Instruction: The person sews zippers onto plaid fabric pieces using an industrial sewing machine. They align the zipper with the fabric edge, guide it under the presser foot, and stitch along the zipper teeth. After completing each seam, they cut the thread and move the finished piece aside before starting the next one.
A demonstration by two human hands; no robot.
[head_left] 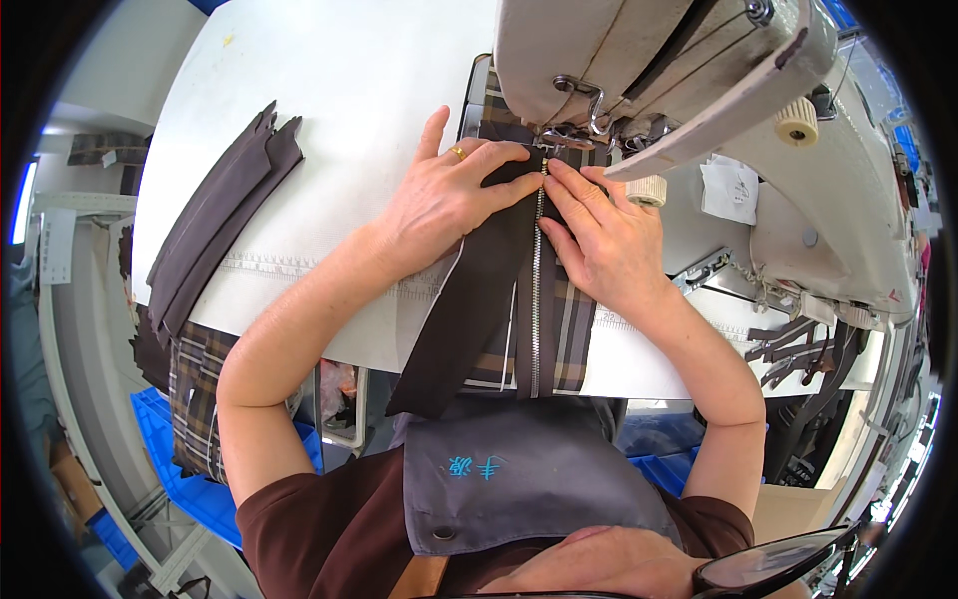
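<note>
Beneath the needle area of the sewing machine [659, 60] lie plaid fabric [569, 344], a dark brown strip [459, 334] and a metal-toothed zipper [535, 329] running toward my body. My left hand [449, 200] rests on the dark strip left of the zipper, fingers spread, little finger raised, a gold ring on one finger. My right hand [606, 235] presses with outstretched fingers on the fabric along the zipper's right side, its fingertips close to the presser foot [549, 145].
On the white worktable [239, 60], dark cut strips [225, 215] lie at left, more pieces [798, 344] at right. Plaid cloth [195, 399] hangs over the front edge above a blue bin [160, 439]. A small white packet [728, 195] sits beside the machine.
</note>
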